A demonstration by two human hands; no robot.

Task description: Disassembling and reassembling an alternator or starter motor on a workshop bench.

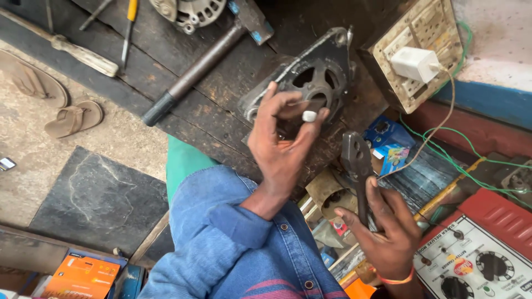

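Beside the alternator housing (pixel 316 77), the left hand (pixel 280 141) pinched a small white-tipped part (pixel 309 116) while the right hand (pixel 388 235) gripped pliers (pixel 356 166), apparently mid-repair, with careful fitting needed next.

1. The dark wooden workbench (pixel 221 94) is worn and stained.
2. On it lies a black metal housing (pixel 310 77) with round openings.
3. A big hammer (pixel 205 61) lies diagonally beside the housing.
4. A screwdriver with a pale handle (pixel 83 55) rests near the left edge.
5. A yellow-handled screwdriver (pixel 128 27) and a silver alternator (pixel 191 11) lie at the top.
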